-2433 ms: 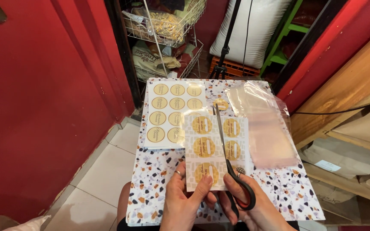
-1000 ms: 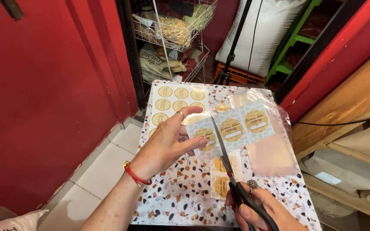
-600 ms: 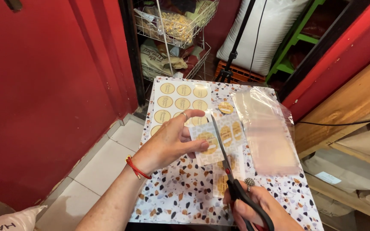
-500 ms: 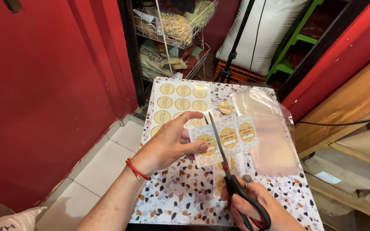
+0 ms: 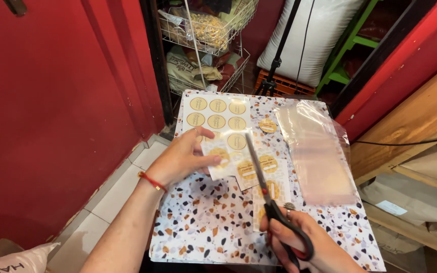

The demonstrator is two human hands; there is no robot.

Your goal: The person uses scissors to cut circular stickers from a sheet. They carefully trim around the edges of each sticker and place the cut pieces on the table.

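Sticker strip: you are holding a thin strip of round gold stickers (image 5: 228,159) in the middle of the frame, just above the speckled table (image 5: 203,227).
How it handles: it looks light, thin and floppy, like paper. It will likely bend and slip if you hold it loosely.
Where to hold: pinch it at the left edge, away from the blades, on the white border rather than on a gold circle.
Left hand: your left hand (image 5: 180,159) is pinching the left end of the strip between thumb and fingers.
Right hand: your right hand (image 5: 304,242), at the lower right, is gripping the black scissors (image 5: 271,202) by their loops. The blades are pointing up across the strip.
Around you: a bigger sticker sheet (image 5: 218,116) is lying at the top of the table. A clear plastic bag (image 5: 314,151) is lying to the right.
In the way: cut sticker pieces (image 5: 271,187) are lying under the blades.
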